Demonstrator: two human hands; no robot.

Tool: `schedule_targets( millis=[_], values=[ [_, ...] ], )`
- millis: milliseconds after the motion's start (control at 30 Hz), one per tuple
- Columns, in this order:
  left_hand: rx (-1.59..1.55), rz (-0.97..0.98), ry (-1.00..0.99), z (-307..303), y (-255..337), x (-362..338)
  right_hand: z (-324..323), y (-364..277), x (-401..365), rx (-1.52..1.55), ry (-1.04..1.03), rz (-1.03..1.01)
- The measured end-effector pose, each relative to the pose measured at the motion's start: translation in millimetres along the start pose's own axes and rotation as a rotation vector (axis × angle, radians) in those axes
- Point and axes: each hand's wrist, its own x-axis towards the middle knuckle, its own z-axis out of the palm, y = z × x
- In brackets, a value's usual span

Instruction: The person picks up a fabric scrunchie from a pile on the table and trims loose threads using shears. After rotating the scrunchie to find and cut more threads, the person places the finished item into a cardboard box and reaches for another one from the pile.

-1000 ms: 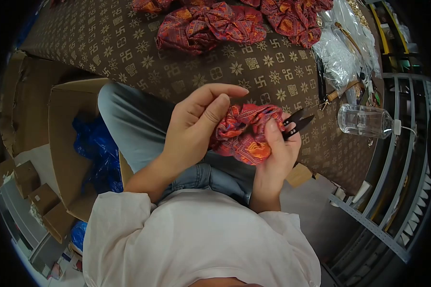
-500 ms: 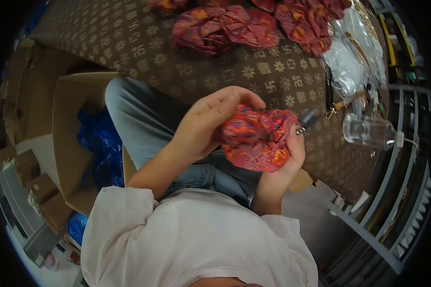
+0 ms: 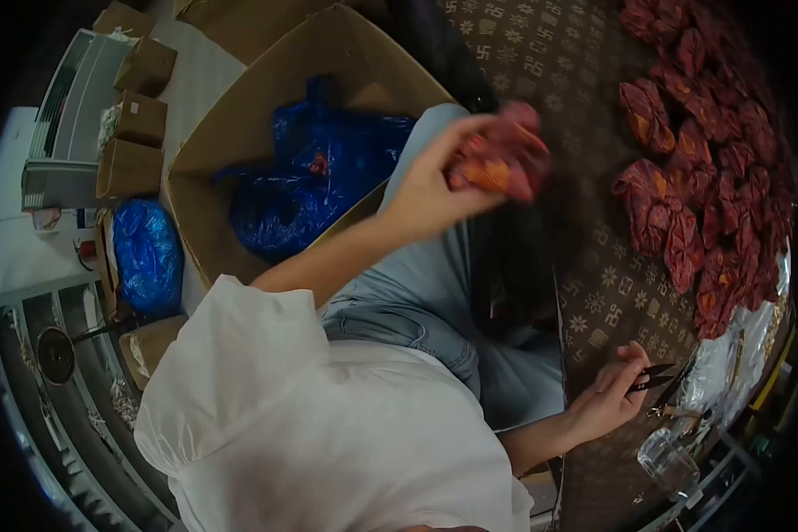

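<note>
can't make out the fine pattern on the blurred red cloth (image 3: pixel 507 161); can't see the grip of the black snips (image 3: pixel 654 383) inside the right hand (image 3: pixel 608 397).

One head-worn camera looks forward and down, close above both hands (image 3: pixel 436 184) (a very wide view).

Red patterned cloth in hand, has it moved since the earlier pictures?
Yes, the red cloth has moved toward the open cardboard box, in the left hand.
</note>
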Motion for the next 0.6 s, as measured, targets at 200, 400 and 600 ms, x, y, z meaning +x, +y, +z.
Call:
schedule_targets(
  millis=[200,400,600],
  values=[
    [0.053,-0.225,0.971,-184.3,-77.5,-11.2,-5.6,2.8,6.4,-0.053,-0.006,0.004],
    [0.119,-0.614,1.340,-287.0,-170.1,-79.2,-9.7,1.2,7.9,-0.034,-0.042,0.043],
    [-0.190,-0.696,1.355,-300.4,-179.8,-83.6,-11.3,-0.3,6.5,-0.030,-0.040,0.069]
  ],
)
